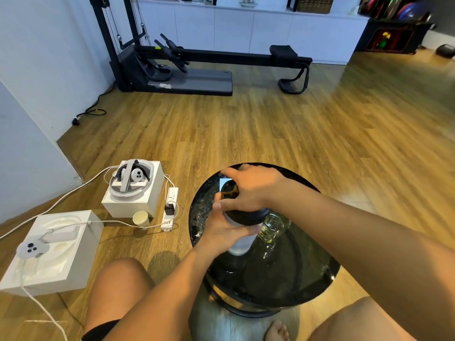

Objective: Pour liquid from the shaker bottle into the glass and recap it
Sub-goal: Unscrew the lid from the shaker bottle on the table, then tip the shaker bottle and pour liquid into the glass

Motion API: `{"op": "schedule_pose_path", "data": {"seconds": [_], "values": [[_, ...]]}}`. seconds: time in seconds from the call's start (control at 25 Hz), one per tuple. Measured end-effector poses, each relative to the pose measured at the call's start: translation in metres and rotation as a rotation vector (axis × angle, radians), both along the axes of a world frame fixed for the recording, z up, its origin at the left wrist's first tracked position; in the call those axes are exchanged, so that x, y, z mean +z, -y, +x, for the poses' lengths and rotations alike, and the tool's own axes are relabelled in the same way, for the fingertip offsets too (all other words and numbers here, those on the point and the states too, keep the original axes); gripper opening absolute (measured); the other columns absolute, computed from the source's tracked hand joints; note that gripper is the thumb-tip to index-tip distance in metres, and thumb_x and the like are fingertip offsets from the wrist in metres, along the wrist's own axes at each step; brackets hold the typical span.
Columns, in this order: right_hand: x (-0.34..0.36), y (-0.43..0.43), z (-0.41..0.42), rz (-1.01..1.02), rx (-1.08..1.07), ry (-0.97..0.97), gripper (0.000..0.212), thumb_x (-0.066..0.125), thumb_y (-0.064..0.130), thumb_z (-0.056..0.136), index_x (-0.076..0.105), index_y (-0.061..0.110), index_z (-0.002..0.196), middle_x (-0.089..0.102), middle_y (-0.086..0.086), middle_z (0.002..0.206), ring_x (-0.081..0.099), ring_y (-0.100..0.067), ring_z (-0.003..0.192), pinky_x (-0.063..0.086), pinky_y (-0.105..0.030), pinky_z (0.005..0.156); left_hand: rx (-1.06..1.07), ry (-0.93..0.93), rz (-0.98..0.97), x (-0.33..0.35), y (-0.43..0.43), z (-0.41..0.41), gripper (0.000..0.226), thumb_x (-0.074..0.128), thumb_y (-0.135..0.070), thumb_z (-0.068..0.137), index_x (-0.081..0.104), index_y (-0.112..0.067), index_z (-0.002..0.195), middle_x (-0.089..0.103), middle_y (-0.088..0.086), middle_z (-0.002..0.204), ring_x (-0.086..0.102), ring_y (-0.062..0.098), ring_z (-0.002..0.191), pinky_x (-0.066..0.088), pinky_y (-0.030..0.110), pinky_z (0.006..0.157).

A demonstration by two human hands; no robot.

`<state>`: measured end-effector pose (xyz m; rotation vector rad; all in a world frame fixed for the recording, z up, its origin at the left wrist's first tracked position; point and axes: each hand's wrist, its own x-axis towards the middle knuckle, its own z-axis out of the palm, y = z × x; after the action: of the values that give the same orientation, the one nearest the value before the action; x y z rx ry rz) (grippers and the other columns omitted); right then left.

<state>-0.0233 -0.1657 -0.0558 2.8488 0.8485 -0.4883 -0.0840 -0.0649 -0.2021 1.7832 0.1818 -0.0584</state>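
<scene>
Left hand (222,226) wraps the shaker bottle (237,244), right hand (248,190) grips its black lid (248,216) — steady the body, twist squarely, avoid the glass (274,227) just right.

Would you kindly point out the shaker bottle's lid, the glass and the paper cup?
lid (248,216), head view, black side wall.
glass (275,226), head view, clear upper wall.
paper cup (141,218), head view, rim.

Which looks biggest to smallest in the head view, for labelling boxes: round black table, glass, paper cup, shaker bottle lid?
1. Round black table
2. Shaker bottle lid, partly hidden by the right hand
3. Glass and paper cup: alike, not ranked.
</scene>
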Motion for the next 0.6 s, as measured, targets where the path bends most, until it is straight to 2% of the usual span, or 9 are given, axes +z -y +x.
{"op": "schedule_pose_path", "data": {"seconds": [0.08,0.2,0.32,0.44,0.52,0.6], "values": [[-0.002,-0.003,-0.002,-0.082,0.038,-0.006,0.089,0.061,0.073,0.071,0.029,0.033,0.144,0.051,-0.006,0.126,0.054,-0.03,0.111,0.046,-0.039,0.079,-0.007,-0.013,-0.001,0.003,0.0,-0.001,0.119,0.1,-0.05,0.042,0.038,-0.025,0.14,0.061,-0.011,0.126,0.058,0.014,0.124,0.048,0.035,0.105],[0.007,0.006,-0.002,0.005,0.249,-0.071,0.094,0.079,0.043,0.062,0.029,0.041,0.142,0.041,0.002,0.13,0.047,-0.025,0.109,0.045,-0.039,0.077,-0.007,0.046,0.02,0.004,0.0,-0.003,0.109,0.1,-0.04,0.048,0.039,-0.026,0.137,0.06,-0.012,0.126,0.058,0.013,0.123,0.046,0.026,0.099],[0.026,0.032,0.007,0.246,0.095,-0.107,0.097,0.083,0.044,0.06,0.03,0.048,0.141,0.037,0.006,0.124,0.047,-0.019,0.109,0.049,-0.036,0.083,-0.022,0.087,0.014,0.005,-0.002,-0.004,0.109,0.092,-0.051,0.048,0.037,-0.031,0.139,0.053,-0.018,0.135,0.053,0.004,0.129,0.045,0.023,0.103],[0.027,0.068,0.014,0.401,-0.041,-0.067,0.087,0.086,0.052,0.056,0.043,0.047,0.131,0.036,0.008,0.118,0.048,-0.017,0.108,0.048,-0.036,0.09,-0.008,0.113,0.02,0.005,-0.001,-0.006,0.108,0.091,-0.055,0.044,0.037,-0.035,0.136,0.053,-0.015,0.136,0.053,0.004,0.128,0.047,0.025,0.102],[0.021,0.09,0.015,0.502,-0.115,-0.031,0.082,0.088,0.051,0.056,0.048,0.04,0.126,0.038,0.005,0.117,0.05,-0.016,0.106,0.043,-0.028,0.086,0.01,0.129,0.037,0.007,0.001,-0.008,0.108,0.091,-0.056,0.042,0.039,-0.036,0.134,0.055,-0.015,0.132,0.054,0.001,0.124,0.046,0.02,0.096],[0.014,0.112,0.015,0.586,-0.21,0.012,0.078,0.09,0.047,0.058,0.048,0.035,0.123,0.04,0.001,0.119,0.05,-0.015,0.104,0.041,-0.019,0.075,0.025,0.152,0.051,0.006,0.002,-0.008,0.107,0.091,-0.056,0.041,0.04,-0.036,0.133,0.056,-0.018,0.13,0.054,-0.002,0.123,0.044,0.016,0.095]]}}
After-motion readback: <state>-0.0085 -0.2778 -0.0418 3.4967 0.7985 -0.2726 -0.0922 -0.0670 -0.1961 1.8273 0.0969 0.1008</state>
